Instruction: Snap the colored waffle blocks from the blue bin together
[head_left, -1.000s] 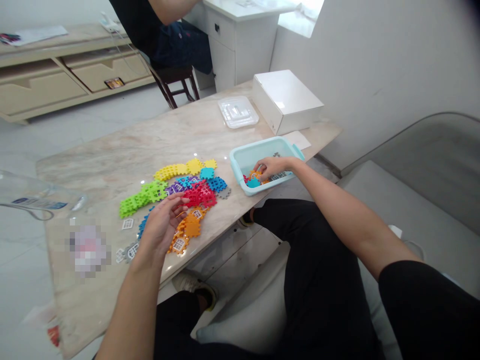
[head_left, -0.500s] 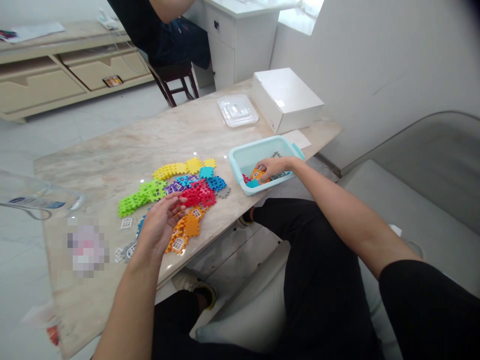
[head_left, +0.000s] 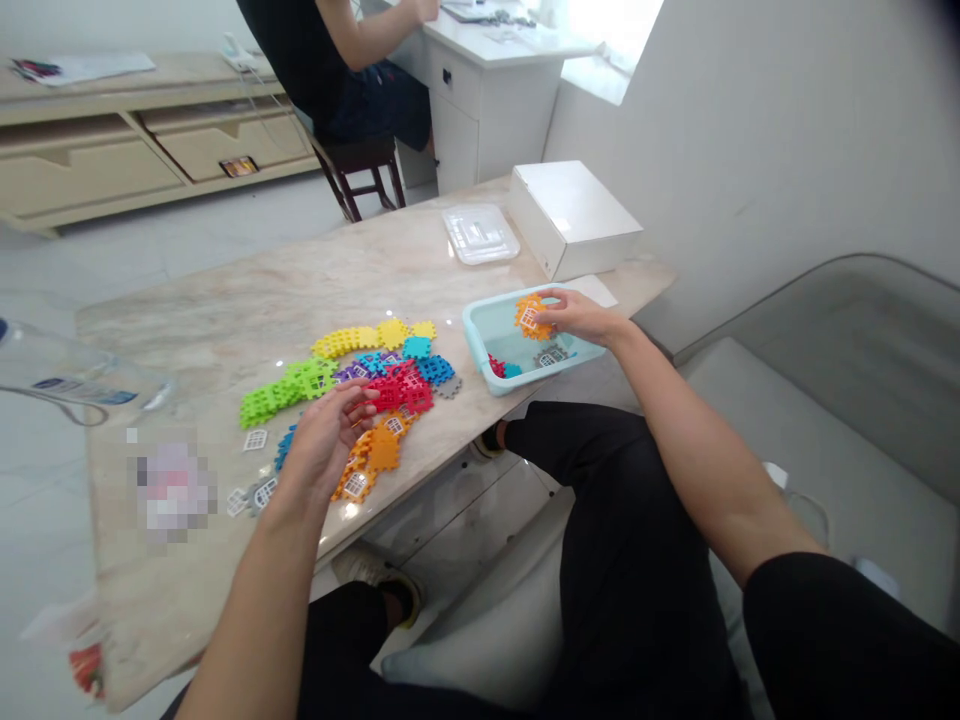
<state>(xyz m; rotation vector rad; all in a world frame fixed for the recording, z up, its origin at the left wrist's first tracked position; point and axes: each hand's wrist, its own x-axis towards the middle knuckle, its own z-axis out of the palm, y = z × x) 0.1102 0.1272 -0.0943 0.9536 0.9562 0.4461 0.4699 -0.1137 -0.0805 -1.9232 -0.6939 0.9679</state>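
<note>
1. Pinching an orange interlocking window tile (head_left: 529, 317) in a narrow grip, the right hand (head_left: 581, 316) holds it above a light-blue plastic tub (head_left: 471, 338).
2. Spreading wide and holding nothing, the left hand (head_left: 322, 445) hovers just beside orange tiles (head_left: 384, 452) on the marble table (head_left: 225, 330).
3. Beyond sits a white box (head_left: 570, 220).

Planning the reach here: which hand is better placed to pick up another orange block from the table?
Left, probably. The left hand hovers, open and free, just above the orange interlocking blocks, while the right hand is holding an orange block over the teal plastic tub.
</note>
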